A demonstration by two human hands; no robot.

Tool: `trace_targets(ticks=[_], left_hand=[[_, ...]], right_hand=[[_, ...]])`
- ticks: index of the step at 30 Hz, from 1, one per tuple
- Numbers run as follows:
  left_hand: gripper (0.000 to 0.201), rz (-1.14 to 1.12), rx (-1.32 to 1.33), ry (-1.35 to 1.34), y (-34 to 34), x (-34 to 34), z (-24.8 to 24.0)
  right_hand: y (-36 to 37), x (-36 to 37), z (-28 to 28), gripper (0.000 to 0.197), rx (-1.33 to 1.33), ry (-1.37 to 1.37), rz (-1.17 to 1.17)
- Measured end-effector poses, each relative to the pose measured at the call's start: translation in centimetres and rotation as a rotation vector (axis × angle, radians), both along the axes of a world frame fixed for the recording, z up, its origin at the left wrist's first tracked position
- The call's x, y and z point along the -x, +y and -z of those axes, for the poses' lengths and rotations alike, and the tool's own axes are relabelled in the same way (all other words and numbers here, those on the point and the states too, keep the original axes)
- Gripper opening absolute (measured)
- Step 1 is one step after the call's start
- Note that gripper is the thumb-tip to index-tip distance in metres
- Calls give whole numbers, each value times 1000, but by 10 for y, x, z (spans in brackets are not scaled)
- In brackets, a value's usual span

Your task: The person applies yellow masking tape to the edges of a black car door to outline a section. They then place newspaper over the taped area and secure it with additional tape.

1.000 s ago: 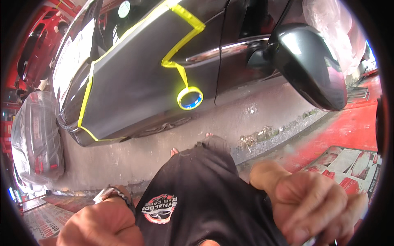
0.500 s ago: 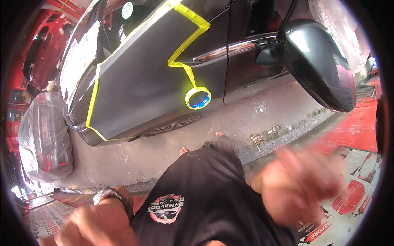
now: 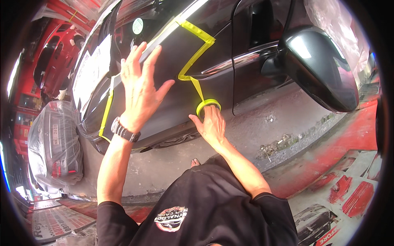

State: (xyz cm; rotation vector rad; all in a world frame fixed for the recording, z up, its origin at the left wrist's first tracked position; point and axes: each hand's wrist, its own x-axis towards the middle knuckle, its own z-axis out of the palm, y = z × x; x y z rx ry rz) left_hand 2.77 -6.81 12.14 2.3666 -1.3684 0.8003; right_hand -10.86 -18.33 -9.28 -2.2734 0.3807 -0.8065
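Observation:
A dark car panel [image 3: 164, 108] faces me, its matte area bordered by yellow masking tape [image 3: 196, 57]. From the tape's lower corner a short strip runs down to the yellow roll of masking tape [image 3: 204, 102]. My right hand [image 3: 212, 128] is at that roll, fingers hooked into its ring and thumb held off to the left. Its fingertips are partly hidden. My left hand [image 3: 141, 88], wearing a dark wristwatch [image 3: 125, 130], is raised in front of the panel with fingers spread and nothing in it. Whether it touches the surface I cannot tell.
A side mirror [image 3: 320, 67] juts out at the right. A bumper wrapped in clear plastic [image 3: 53, 143] stands at the left, with a red car [image 3: 59, 57] beyond it. Printed panels [image 3: 349, 192] lie at the lower right. Rough concrete floor [image 3: 246, 127] runs below the car.
Both hands have risen from low near my body to the car. My right fingers have entered the tape roll, and my left hand has opened over the panel. The view has shifted slightly.

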Motion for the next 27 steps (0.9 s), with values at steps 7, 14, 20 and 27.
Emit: trace_targets(ticks=[7, 14, 20, 27], left_hand=[[117, 25, -53, -23, -32, -16, 29], [124, 54, -50, -59, -43, -20, 35], [122, 52, -30, -70, -45, -19, 39], [121, 83, -32, -103, -45, -20, 39]], right_hand=[[-4, -8, 14, 24, 65, -81, 72], [-24, 28, -13, 18, 200, -104, 76], [-50, 60, -53, 57, 399, -87, -9], [-81, 40, -90, 68, 723, 223, -116]])
